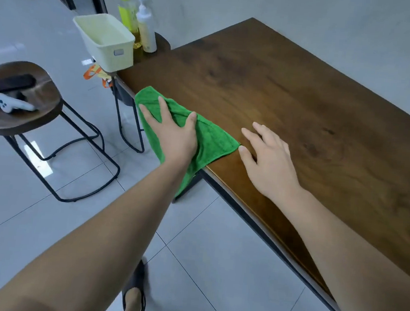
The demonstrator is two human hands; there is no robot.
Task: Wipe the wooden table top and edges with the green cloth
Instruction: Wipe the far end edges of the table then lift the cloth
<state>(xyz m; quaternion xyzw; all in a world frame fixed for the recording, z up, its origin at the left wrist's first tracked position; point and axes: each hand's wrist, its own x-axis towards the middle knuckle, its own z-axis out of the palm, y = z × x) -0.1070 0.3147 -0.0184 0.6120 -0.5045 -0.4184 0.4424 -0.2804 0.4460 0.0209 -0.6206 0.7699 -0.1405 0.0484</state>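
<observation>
Two hands: both in view, palms down at the near edge of the wooden desk (292, 93).
Left hand (173, 132): flat, fingers spread, pressing on the green cloth (213, 138) without gripping it.
Right hand (271, 161): loosely spread, resting on bare wood, thumb tip touching the cloth's corner.
Green cloth: draped over the desk's left edge, part hanging below it.
Far corner: cream basket (105, 40), two bottles (136, 21) behind it.
Floor side: stool (16, 102) carrying a white controller (9, 104), well apart from the desk.

No text can be read on the bottles (136, 21) or basket (105, 40).
</observation>
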